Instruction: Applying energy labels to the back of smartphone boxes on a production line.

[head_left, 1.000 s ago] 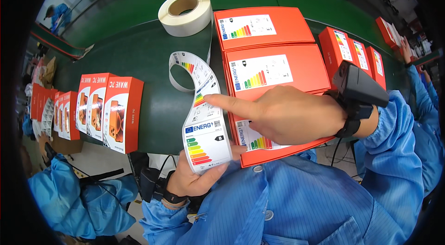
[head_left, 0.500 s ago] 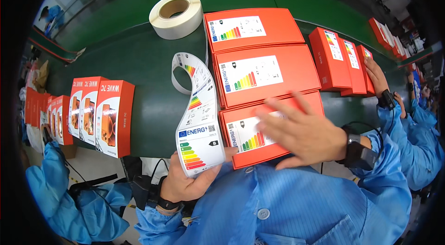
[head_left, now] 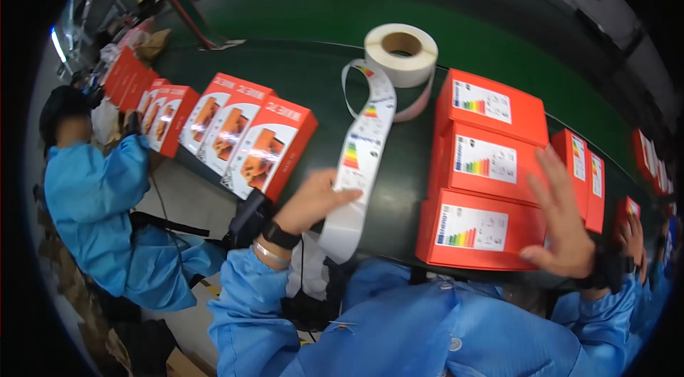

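My left hand [head_left: 313, 202] pinches a strip of printed labels [head_left: 360, 156], its thumb lying across the front. The strip loops from a white label roll [head_left: 401, 56] at the back, and its lower end hangs as pale bare backing below my hand. To the right, three red boxes lie in a row going away from me: a near box [head_left: 463, 233], a middle box [head_left: 491, 163] and a far box [head_left: 499, 102]. Each bears a white label with coloured bars. My right hand [head_left: 563, 224] is open, fingers spread, at the right end of the near box; contact is unclear.
Upright red-and-white phone boxes [head_left: 267, 145] stand at the left of the dark green table [head_left: 285, 63]. More labelled red boxes [head_left: 581, 170] stand at right, near another person's hand [head_left: 630, 234]. A person in a blue coat [head_left: 107, 184] sits at far left.
The view has swung left. My right hand has moved off the near box's label to its right end. The strip's lower end, formerly showing a label, now shows bare backing.
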`<state>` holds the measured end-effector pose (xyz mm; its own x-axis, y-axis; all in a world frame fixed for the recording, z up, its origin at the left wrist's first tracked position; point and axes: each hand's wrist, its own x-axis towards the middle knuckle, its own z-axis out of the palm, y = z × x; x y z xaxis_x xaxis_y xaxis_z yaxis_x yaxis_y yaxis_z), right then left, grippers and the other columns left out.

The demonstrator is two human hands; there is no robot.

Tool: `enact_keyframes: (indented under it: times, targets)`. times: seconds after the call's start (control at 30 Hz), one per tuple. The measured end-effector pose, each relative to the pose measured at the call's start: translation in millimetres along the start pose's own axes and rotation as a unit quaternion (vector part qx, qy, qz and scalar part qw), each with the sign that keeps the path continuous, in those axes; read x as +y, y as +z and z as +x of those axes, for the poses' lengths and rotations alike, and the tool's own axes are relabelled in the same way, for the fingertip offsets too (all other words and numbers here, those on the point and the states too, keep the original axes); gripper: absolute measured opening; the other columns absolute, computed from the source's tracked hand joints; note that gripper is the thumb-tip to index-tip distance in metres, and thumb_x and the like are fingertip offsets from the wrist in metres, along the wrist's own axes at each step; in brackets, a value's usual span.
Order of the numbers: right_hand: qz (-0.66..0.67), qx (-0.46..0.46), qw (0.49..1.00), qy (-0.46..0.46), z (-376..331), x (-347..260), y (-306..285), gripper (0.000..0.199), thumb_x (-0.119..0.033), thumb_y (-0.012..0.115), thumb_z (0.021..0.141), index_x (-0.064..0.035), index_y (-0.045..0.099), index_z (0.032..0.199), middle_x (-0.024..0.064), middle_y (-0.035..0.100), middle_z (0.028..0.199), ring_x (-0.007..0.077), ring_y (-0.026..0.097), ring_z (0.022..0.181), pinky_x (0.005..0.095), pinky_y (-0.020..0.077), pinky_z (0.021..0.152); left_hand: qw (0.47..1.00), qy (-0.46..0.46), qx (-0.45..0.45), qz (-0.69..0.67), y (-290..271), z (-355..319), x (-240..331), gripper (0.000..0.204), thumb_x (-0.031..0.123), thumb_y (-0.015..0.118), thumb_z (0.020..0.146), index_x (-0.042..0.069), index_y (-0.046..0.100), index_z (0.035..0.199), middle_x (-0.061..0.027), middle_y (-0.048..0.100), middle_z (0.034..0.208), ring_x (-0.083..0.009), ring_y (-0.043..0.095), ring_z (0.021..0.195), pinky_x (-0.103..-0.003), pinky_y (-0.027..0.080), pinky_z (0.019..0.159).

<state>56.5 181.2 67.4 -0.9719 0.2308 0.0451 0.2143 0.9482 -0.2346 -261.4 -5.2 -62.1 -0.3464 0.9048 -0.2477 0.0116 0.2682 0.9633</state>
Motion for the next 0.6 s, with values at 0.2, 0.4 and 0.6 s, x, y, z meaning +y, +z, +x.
enact_keyframes:
  times: [0.2, 0.4, 0.6]
  targets:
    - [0.394, -0.013, 0.919, -0.014, 125.4, -36.1, -29.8, 0.071, -0.045, 0.052, 0.085, 0.0007, 0.03, 0.135, 0.0187, 0.033, 0.136, 0.0315, 0.034, 0.126, 0.0377, 0.0277, 0.103, 0.931, 0.079, 0.289, 0.208, -42.5, -78.4, 12.5, 0.026, 0.018, 0.063, 0.083, -0.005, 0.059, 0.095, -0.0058, 0.062, 0.073, -0.0072, 0.055, 0.061, -0.022, 0.043, 0.055]
    - [0.688, -0.318, 0.641, 0.119, 222.4, -104.8, 54.4, 0.05, -0.043, 0.048, 0.091, -0.0014, 0.045, 0.118, 0.0134, 0.053, 0.11, 0.0177, 0.056, 0.098, 0.0317, 0.0493, 0.082, 0.743, 0.203, 0.517, 0.373, -202.2, -52.4, 7.4, 0.055, 0.022, 0.065, 0.08, -0.009, 0.045, 0.12, -0.0222, 0.052, 0.115, -0.0275, 0.052, 0.106, -0.036, 0.041, 0.088]
    - [0.685, -0.359, 0.599, 0.207, 258.6, -145.9, 129.2, 0.07, -0.053, 0.037, 0.09, 0.0004, 0.022, 0.133, 0.0265, 0.041, 0.125, 0.0293, 0.05, 0.112, 0.0394, 0.0464, 0.088, 0.78, 0.039, 0.512, 0.358, -295.0, -37.6, -0.8, 0.066, 0.035, 0.07, 0.074, -0.005, 0.044, 0.119, -0.0242, 0.055, 0.113, -0.028, 0.054, 0.106, -0.034, 0.043, 0.088]
